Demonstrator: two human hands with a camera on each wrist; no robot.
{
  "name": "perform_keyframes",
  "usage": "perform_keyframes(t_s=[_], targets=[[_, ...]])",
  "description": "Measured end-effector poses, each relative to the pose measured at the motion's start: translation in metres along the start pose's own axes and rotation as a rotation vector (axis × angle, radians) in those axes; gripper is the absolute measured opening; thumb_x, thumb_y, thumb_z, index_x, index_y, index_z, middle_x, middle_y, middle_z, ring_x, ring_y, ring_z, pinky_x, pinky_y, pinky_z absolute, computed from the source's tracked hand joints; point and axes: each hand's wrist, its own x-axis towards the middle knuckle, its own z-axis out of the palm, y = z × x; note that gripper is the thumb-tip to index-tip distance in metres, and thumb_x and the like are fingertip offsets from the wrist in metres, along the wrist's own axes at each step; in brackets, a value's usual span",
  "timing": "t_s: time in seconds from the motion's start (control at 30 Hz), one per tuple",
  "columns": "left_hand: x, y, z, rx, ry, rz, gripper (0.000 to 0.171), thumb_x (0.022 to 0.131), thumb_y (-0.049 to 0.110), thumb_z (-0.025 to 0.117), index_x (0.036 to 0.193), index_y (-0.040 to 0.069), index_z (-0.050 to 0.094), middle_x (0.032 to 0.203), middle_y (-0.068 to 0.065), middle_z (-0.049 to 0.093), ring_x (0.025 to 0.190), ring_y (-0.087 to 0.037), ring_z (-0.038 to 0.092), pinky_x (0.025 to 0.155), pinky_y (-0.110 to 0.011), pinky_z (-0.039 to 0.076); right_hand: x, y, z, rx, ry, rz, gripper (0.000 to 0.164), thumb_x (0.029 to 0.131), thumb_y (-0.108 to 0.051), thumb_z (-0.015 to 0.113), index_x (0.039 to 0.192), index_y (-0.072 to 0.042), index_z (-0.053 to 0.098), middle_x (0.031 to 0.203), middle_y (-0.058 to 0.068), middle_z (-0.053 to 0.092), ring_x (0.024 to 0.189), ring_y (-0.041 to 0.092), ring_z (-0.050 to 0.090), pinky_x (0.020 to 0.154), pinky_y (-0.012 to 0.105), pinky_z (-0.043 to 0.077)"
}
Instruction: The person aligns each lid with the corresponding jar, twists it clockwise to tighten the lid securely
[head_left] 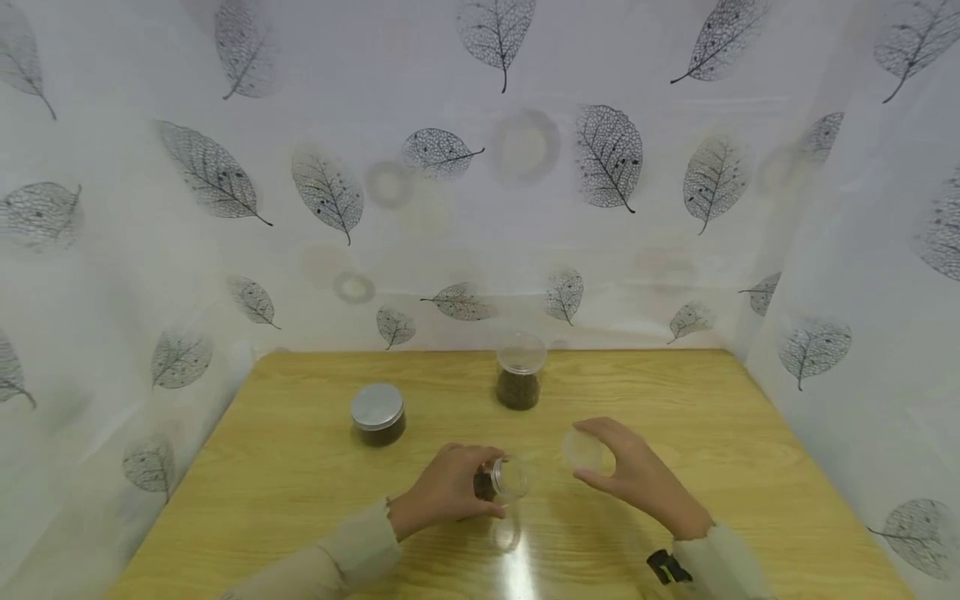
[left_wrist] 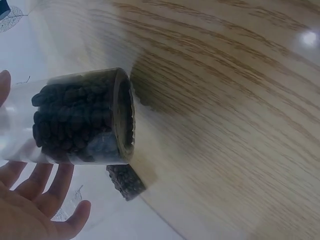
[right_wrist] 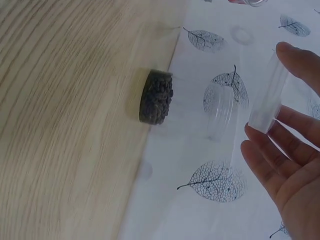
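My left hand grips a small clear jar partly filled with dark beans, its thumb and fingers curled round the sides. In the left wrist view the dark beans lie toward the jar's base. To the right, my right hand pinches a round translucent lid by its edge between thumb and fingers. The right wrist view shows this lid edge-on, with a gap between it and the fingers' palm. Jar and lid are apart, both over the table's front half.
A taller clear jar with dark contents stands at the back middle of the wooden table. At the left is a low jar with a silver lid. A leaf-printed white sheet hangs behind the table and along its sides.
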Motion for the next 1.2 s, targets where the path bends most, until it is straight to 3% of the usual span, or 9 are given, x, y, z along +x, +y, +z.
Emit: perform_keyframes(t_s=[0.23,0.5,0.9,1.2], targets=[[-0.003,0.000,-0.001,0.026,0.006,-0.008,0.072,0.061,0.049,0.082,0.121,0.016,0.059,0.099,0.007,0.068,0.089,-0.005,0.061,0.097,-0.041,0.044,0.009,-0.009,0.010,0.015,-0.038,-0.021,0.059,0.070,-0.023,0.081,0.122,-0.006,0.058,0.119,0.006,0.062,0.109,0.025,0.060,0.090,0.042,0.052],[-0.003,0.000,0.000,-0.017,-0.008,-0.048,0.072,0.062,0.047,0.083,0.123,0.015,0.059,0.102,0.005,0.069,0.090,-0.006,0.061,0.098,-0.041,0.044,0.014,-0.018,0.015,0.075,-0.059,-0.041,0.060,0.070,-0.025,0.081,0.123,-0.009,0.058,0.122,0.003,0.060,0.113,0.023,0.057,0.093,0.042,0.051],[-0.004,0.002,0.002,-0.051,0.045,-0.063,0.067,0.062,0.043,0.084,0.118,0.016,0.061,0.106,0.006,0.068,0.093,-0.009,0.062,0.096,-0.046,0.043,0.023,-0.031,0.032,0.246,-0.146,-0.119,0.056,0.078,-0.033,0.075,0.126,-0.012,0.055,0.125,0.000,0.058,0.114,0.020,0.056,0.092,0.040,0.051],[-0.006,0.002,0.002,-0.043,0.066,-0.061,0.068,0.061,0.042,0.085,0.118,0.013,0.061,0.103,0.005,0.069,0.090,-0.013,0.064,0.096,-0.046,0.043,0.028,-0.037,0.041,0.274,-0.172,-0.152,0.056,0.079,-0.036,0.073,0.126,-0.011,0.055,0.124,0.000,0.059,0.110,0.017,0.058,0.090,0.036,0.052]])
